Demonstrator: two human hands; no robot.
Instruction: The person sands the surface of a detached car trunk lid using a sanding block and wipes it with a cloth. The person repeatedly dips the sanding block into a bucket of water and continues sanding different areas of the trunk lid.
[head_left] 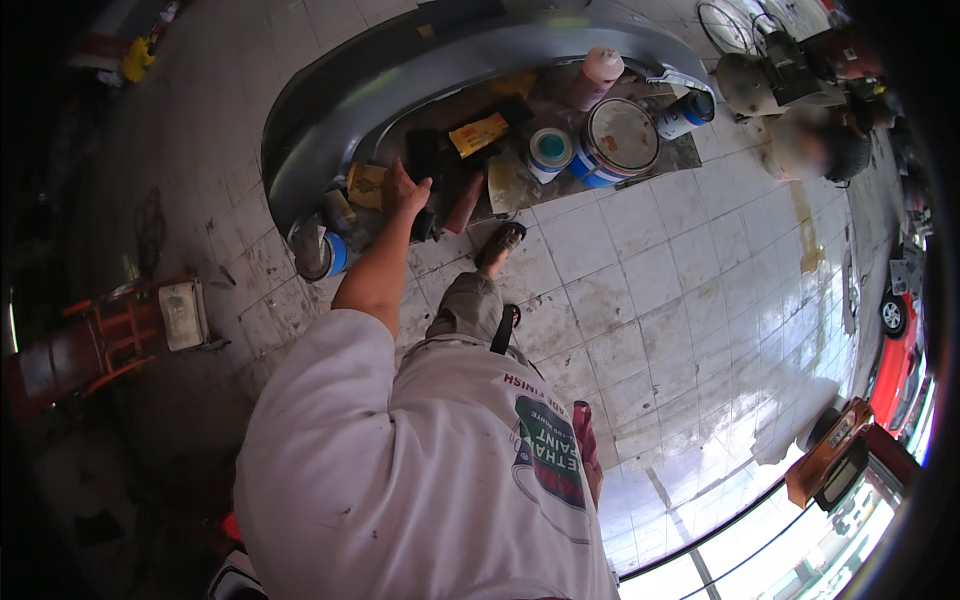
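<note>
My left hand (404, 188) reaches down among the items inside the curve of a dark grey car bumper (330, 110), its thumb spread from the fingers. Beside the thumb is a black block (424, 153); whether the hand touches it I cannot tell. A tan sheet of sandpaper (367, 185) lies just left of the fingers. To the right are a yellow packet (479, 135) and a reddish-brown bar (463, 204). A sliver of my right arm (598, 484) shows past my shirt, with a maroon cloth (584, 432) beside it; the right fingers are hidden.
Right of the packet stand a small can with a green top (551, 148), a large paint can (622, 137), a pink bottle (597, 78) and a blue-white can (685, 114). A blue-banded tin (325, 254) sits left. An orange floor jack (125, 330) stands on the tiles (690, 270).
</note>
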